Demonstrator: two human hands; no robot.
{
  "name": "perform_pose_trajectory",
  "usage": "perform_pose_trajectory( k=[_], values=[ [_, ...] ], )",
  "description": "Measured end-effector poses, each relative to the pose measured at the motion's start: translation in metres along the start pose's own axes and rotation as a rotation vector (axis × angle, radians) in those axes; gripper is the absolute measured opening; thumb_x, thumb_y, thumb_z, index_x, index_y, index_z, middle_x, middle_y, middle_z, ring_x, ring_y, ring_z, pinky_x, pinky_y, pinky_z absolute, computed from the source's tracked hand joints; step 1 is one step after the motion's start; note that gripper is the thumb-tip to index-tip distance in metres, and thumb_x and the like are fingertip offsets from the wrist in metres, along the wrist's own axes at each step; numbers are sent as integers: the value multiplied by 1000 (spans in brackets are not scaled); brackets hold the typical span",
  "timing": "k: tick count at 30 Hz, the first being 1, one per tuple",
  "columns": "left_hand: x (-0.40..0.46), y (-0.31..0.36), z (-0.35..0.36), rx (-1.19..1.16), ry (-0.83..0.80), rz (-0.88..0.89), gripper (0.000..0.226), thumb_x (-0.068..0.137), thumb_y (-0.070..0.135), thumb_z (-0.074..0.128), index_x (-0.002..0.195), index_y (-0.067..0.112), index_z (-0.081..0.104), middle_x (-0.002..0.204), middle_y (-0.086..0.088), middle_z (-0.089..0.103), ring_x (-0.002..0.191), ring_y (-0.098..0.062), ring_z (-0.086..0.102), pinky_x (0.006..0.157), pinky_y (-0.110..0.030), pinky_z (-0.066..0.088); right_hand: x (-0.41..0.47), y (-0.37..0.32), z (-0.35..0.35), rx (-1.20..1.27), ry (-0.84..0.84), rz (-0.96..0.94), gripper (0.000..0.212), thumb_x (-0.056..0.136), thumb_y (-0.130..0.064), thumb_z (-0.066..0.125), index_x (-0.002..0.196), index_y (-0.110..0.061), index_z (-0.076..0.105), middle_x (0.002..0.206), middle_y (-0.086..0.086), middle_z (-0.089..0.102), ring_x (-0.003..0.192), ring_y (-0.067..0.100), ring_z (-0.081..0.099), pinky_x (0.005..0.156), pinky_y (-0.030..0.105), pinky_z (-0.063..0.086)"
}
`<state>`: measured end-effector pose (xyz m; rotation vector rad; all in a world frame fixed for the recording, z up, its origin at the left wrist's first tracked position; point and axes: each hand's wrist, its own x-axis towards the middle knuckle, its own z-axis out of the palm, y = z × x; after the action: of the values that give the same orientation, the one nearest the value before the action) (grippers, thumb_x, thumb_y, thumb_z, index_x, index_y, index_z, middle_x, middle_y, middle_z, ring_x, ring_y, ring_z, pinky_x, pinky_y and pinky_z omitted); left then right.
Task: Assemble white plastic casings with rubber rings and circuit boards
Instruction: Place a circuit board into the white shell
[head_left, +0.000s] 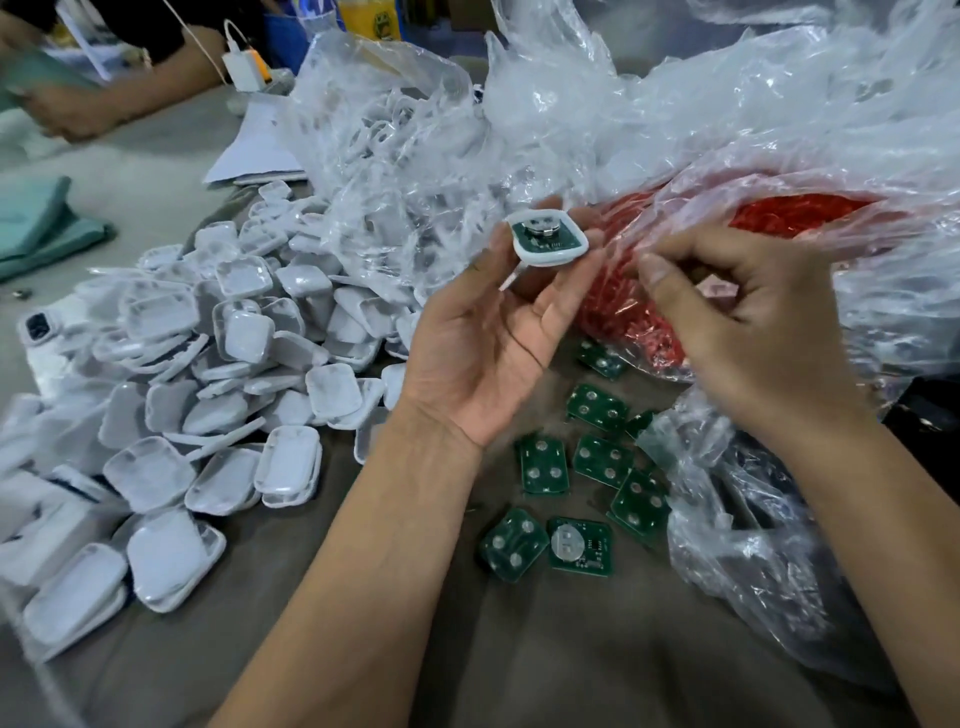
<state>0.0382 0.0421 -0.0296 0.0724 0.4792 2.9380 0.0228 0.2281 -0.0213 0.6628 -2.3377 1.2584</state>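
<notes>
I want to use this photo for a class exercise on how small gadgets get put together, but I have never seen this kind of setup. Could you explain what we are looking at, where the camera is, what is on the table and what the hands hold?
There is no machine here: a person works with bare hands, filmed by a camera worn on the head, looking down. The left hand holds up a white casing with a green circuit board already sitting inside it. The right hand pinches at a clear bag of red rubber rings; whether it has one yet is hard to tell. On the table lie a heap of empty white casings, loose green circuit boards near the wrists, and crumpled clear plastic bags. Another person's arm shows at top left.
</notes>
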Motion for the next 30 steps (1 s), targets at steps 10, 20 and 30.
perform_pose_trajectory(
  k=[10, 20, 30],
  values=[
    [-67, 71, 1, -18, 75, 301, 35, 91, 9, 61, 117, -13, 63, 124, -29, 62, 111, -42, 65, 90, -45, 60, -2, -72, 80, -250, -752, -253, 19, 96, -38, 69, 110, -28, 77, 104, -7, 70, 100, 16, 64, 92, 37, 52],
    [-94, 84, -9, 15, 192, 456, 48, 92, 13, 61, 136, -4, 52, 133, -24, 56, 119, -36, 59, 83, -40, 62, -13, -110, 132, -365, -749, -142, 38, 95, -37, 70, 84, -22, 37, 96, 6, 49, 100, 33, 62, 72, 33, 38],
    [-87, 76, -8, -67, 151, 443, 45, 90, 11, 62, 131, -6, 55, 136, -23, 56, 121, -35, 57, 85, -43, 62, -4, -102, 100, -329, -674, -110, 25, 91, -30, 64, 74, -14, 54, 86, 2, 50, 81, 24, 56, 69, 36, 45]
  ],
)
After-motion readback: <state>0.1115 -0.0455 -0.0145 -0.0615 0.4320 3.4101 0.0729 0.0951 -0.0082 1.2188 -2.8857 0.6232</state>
